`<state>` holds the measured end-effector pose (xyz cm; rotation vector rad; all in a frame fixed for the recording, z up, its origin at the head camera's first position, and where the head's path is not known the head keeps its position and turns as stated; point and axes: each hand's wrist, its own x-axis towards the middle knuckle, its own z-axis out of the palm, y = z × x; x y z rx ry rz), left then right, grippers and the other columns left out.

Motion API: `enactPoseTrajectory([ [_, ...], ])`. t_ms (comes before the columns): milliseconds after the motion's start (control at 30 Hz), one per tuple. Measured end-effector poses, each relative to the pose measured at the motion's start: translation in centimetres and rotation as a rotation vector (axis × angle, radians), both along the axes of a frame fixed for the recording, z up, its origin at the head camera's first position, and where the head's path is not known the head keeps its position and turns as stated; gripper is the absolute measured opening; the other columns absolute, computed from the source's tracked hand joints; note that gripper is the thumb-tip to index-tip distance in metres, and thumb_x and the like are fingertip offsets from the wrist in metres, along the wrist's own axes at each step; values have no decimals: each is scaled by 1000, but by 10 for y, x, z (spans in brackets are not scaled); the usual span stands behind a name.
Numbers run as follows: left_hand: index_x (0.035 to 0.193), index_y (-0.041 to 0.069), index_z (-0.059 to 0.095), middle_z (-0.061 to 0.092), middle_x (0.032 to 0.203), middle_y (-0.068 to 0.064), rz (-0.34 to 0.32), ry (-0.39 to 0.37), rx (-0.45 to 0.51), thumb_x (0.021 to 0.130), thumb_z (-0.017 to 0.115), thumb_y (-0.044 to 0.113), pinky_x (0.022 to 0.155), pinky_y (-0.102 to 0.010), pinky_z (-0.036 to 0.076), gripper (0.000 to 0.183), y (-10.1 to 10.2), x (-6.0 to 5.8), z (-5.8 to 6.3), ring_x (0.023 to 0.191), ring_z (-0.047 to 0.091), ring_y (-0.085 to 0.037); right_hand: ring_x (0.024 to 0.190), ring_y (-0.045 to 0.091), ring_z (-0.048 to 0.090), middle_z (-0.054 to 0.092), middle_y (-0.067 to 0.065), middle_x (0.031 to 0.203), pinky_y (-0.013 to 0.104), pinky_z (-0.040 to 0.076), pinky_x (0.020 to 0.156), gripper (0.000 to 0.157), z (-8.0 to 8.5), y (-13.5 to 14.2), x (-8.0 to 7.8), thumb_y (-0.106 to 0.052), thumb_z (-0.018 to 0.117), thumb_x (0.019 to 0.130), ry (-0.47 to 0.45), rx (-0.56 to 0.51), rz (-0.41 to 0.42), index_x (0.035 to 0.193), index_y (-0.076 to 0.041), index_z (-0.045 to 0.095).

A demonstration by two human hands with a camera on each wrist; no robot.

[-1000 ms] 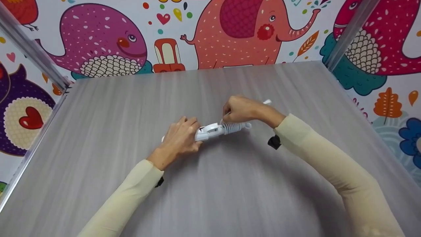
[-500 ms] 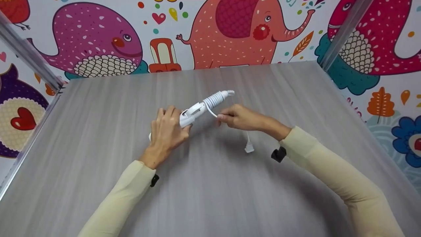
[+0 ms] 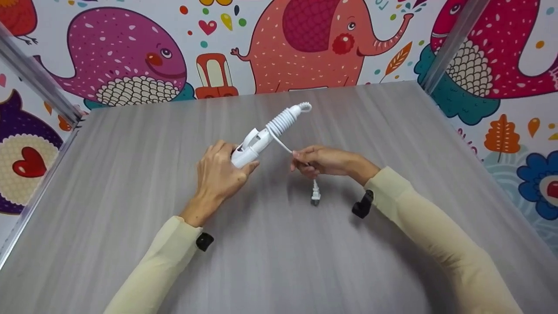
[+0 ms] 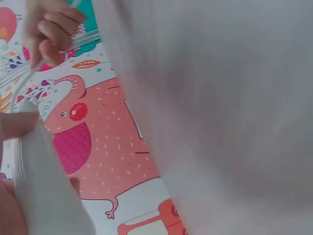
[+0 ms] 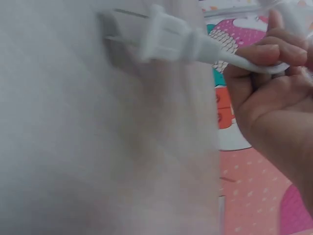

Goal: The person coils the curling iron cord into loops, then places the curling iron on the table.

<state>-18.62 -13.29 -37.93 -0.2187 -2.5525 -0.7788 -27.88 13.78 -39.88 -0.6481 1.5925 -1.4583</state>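
In the head view my left hand [image 3: 218, 170] grips a white curling iron [image 3: 247, 155], tilted with its cord end pointing up and away to the right. A lever stands up from its side. White cord [image 3: 281, 122] is wound in several tight turns round the handle. From the turns a loose length runs to my right hand [image 3: 322, 160], which pinches it between thumb and fingers. The two-pin plug [image 3: 315, 194] hangs below that hand; in the right wrist view the plug [image 5: 166, 36] is blurred. My left palm hides the iron's lower end.
A grey wood-grain table [image 3: 261, 261] lies under both hands. Behind it stands a wall [image 3: 244, 43] printed with cartoon animals, and metal posts [image 3: 453, 48] rise at the back corners. Black wrist cameras [image 3: 362, 207] sit at the sleeve cuffs.
The curling iron has swung from nearly level to steeply tilted. My right hand has moved from above the wound cord to below and right of it, drawing a length loose; the plug now hangs in view.
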Motion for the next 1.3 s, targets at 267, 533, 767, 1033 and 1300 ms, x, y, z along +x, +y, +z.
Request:
enactPoseTrajectory([
  [267, 106, -2, 71, 68, 96, -15, -86, 11, 50, 77, 83, 37, 72, -44, 51, 50, 2, 6, 7, 85, 61, -30, 61, 9, 39, 43, -6, 64, 29, 35, 62, 22, -5, 0, -22, -26, 55, 103, 76, 46, -117, 92, -11, 67],
  [533, 104, 0, 72, 68, 95, -13, -255, 30, -31, 74, 86, 35, 68, -38, 52, 48, -4, 11, -1, 84, 61, -27, 66, 13, 46, 51, -1, 72, 29, 43, 63, 13, 2, -4, -29, -16, 64, 96, 433, 253, -54, 97, -4, 65],
  [767, 98, 4, 72, 68, 90, -6, -460, 46, -186, 74, 87, 35, 65, -34, 50, 43, -6, 12, -6, 80, 59, -19, 71, 9, 53, 63, -5, 75, 24, 45, 65, 15, 28, -8, -31, -22, 71, 92, 639, 516, 74, 91, -7, 74],
  [1033, 96, 4, 70, 68, 91, -6, -514, 103, -381, 74, 85, 39, 63, -36, 54, 44, 1, 7, -12, 80, 62, -20, 69, 13, 56, 71, 3, 77, 27, 47, 62, 22, 64, -24, -15, -32, 85, 80, 885, 665, 92, 82, -13, 75],
  [1300, 94, 2, 69, 67, 93, -9, -420, 136, -439, 71, 85, 33, 64, -42, 56, 42, -2, 2, -19, 84, 61, -25, 67, 16, 59, 74, 4, 79, 30, 49, 63, 16, 75, -34, 20, -27, 78, 87, 1136, 654, -66, 88, -10, 78],
])
